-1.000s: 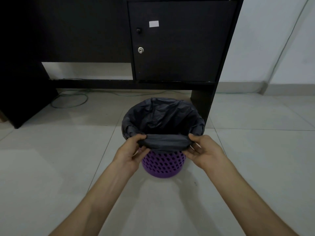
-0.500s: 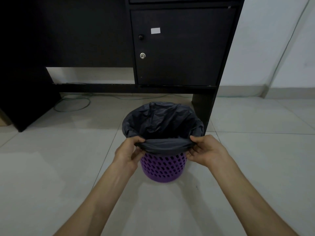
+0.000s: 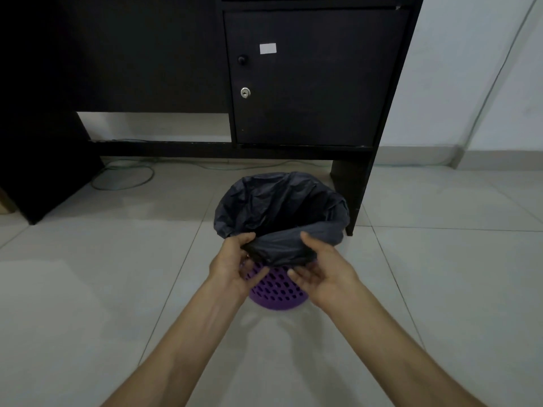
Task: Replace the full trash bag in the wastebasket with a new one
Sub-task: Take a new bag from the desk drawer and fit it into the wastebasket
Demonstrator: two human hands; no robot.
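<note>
A purple perforated wastebasket (image 3: 277, 292) stands on the tiled floor in front of a black desk. A black trash bag (image 3: 279, 207) lines it, with its mouth spread wide and folded over the rim. My left hand (image 3: 235, 264) pinches the near edge of the bag at the rim. My right hand (image 3: 320, 270) is just to the right, its thumb on the bag's folded near edge and its fingers spread open below. The bag's inside looks dark; I cannot make out any contents.
The black desk has a locked cabinet door (image 3: 302, 77) behind the basket and a side panel (image 3: 351, 186) close to the basket's right. A green cable (image 3: 126, 177) loops on the floor at the left. White wall and tiled floor lie to the right.
Both hands have moved closer together along the near rim, bunching the bag's edge. My right hand's fingers have loosened and spread. The camera has tilted slightly.
</note>
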